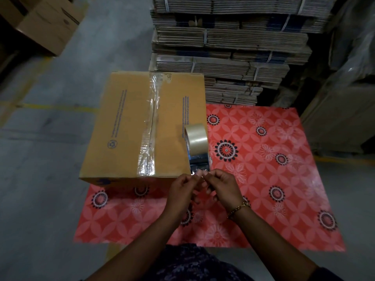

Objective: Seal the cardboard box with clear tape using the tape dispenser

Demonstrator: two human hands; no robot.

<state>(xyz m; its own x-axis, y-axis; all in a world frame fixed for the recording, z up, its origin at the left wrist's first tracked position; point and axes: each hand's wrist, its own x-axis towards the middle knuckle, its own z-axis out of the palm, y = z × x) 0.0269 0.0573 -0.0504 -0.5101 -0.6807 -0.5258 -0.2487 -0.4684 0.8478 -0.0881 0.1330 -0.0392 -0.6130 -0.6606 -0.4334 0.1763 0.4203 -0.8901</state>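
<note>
tape (199,163) end is pinched in my left hand (183,189) and right hand (220,187). i should pull it flat and straight, then stick it along the box (125,126) edge.

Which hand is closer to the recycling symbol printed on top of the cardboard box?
Left. The left hand sits just off the box's near right corner, on the same side as the recycling symbol. The right hand is farther right, over the red patterned mat.
</note>
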